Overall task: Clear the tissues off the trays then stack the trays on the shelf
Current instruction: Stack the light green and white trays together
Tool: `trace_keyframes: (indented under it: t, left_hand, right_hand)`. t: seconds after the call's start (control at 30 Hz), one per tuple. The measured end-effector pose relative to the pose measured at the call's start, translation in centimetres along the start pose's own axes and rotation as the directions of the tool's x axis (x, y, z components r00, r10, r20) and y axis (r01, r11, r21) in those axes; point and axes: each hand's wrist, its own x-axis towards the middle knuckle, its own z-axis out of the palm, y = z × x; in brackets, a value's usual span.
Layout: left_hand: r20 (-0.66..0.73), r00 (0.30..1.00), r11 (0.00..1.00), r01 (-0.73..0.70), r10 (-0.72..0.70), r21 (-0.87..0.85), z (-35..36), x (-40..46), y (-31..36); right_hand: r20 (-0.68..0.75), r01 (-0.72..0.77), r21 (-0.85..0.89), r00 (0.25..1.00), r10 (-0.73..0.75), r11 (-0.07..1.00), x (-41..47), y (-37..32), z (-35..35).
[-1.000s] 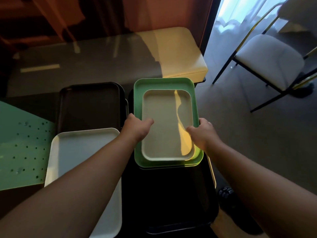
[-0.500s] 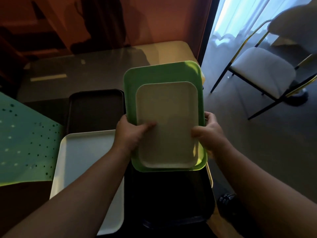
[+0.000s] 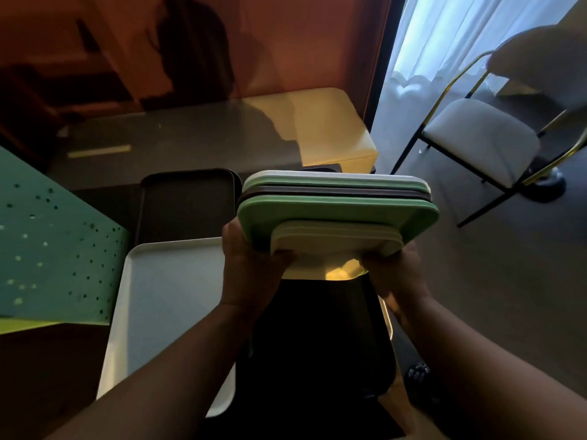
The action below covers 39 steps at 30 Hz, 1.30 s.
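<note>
Above the table (image 3: 190, 134), both hands (image 3: 251, 258) now grip the raised, tilted tray stack (image 3: 336, 214).

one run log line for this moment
phase: lifting | left hand: grip on tray stack | right hand: grip on tray stack | white tray: on table | tissues: none seen

A single wide-angle view is taken from head height, aimed forward and steeply down. The left hand (image 3: 251, 265) and right hand (image 3: 394, 274) are framed close, just below centre, with both forearms entering from the bottom edge. Beyond them, the table (image 3: 190, 134) is seen at farther range.
</note>
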Motion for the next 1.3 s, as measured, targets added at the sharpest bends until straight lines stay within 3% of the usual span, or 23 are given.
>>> trace_keyframes:
  t: [0.13, 0.27, 0.4, 0.47, 0.53, 0.63, 0.7, 0.8, 0.87, 1.0, 1.13, 1.3]
  left_hand:
    - [-0.004, 1.0, 0.999, -0.012, 0.012, -0.03, -0.2, -0.2, -0.5]
    - [0.074, 0.997, 1.0, 0.003, -0.003, 0.006, -0.3, -0.4, -1.6]
    - [0.146, 0.983, 0.994, 0.107, -0.108, 0.013, -0.2, -0.2, -2.0]
    - [0.142, 0.983, 0.992, 0.122, -0.119, -0.012, -0.1, 0.3, -1.9]
    - [0.138, 0.983, 0.993, 0.121, -0.119, -0.006, -0.2, 1.0, -1.7]
    - [0.177, 0.976, 0.992, 0.128, -0.129, 0.019, -1.0, 2.4, -1.3]
    - [0.196, 0.968, 0.986, 0.162, -0.154, -0.025, -2.4, 3.1, -0.1]
    - [0.181, 0.951, 0.953, 0.277, -0.252, -0.125, -5.4, 3.3, 2.3]
    - [0.138, 0.926, 0.918, 0.369, -0.351, -0.143, -7.8, 3.1, 3.2]
    - [0.018, 0.871, 0.867, 0.49, -0.491, -0.09, -12.2, 1.6, 2.5]
    - [-0.058, 0.788, 0.79, 0.611, -0.613, -0.051, -16.0, -0.9, 0.4]
    - [-0.02, 0.631, 0.63, 0.772, -0.776, -0.081, -20.5, -3.9, -3.2]
  right_hand:
    - [-0.033, 0.015, -0.11, 0.999, -0.019, 0.994, 0.0, 1.3, -0.5]
    - [0.001, -0.01, -0.011, 1.0, 0.01, 1.0, -0.5, 1.8, -0.8]
    - [0.062, -0.107, 0.218, 0.993, 0.095, 0.97, -0.7, 2.3, -0.6]
    - [0.054, -0.112, 0.225, 0.993, 0.102, 0.968, -0.6, 1.6, -0.2]
    - [0.031, -0.093, 0.165, 0.996, 0.09, 0.982, -0.4, 0.2, 0.4]
    - [0.026, 0.011, -0.061, 1.0, -0.009, 0.998, 0.7, -2.3, 1.2]
    - [0.089, 0.03, -0.099, 0.996, -0.021, 0.995, 1.2, -4.0, 1.7]
    - [0.321, -0.018, -0.009, 0.947, 0.019, 1.0, 0.9, -5.8, 2.9]
    - [0.398, -0.072, -0.032, 0.914, 0.078, 0.997, 0.1, -6.0, 4.7]
    - [0.315, -0.182, -0.215, 0.917, 0.245, 0.959, -2.3, -4.3, 10.0]
    - [0.316, -0.302, -0.273, 0.869, 0.382, 0.913, -4.8, -1.5, 14.4]
    - [0.268, -0.377, -0.352, 0.836, 0.479, 0.856, -7.1, 1.7, 18.3]
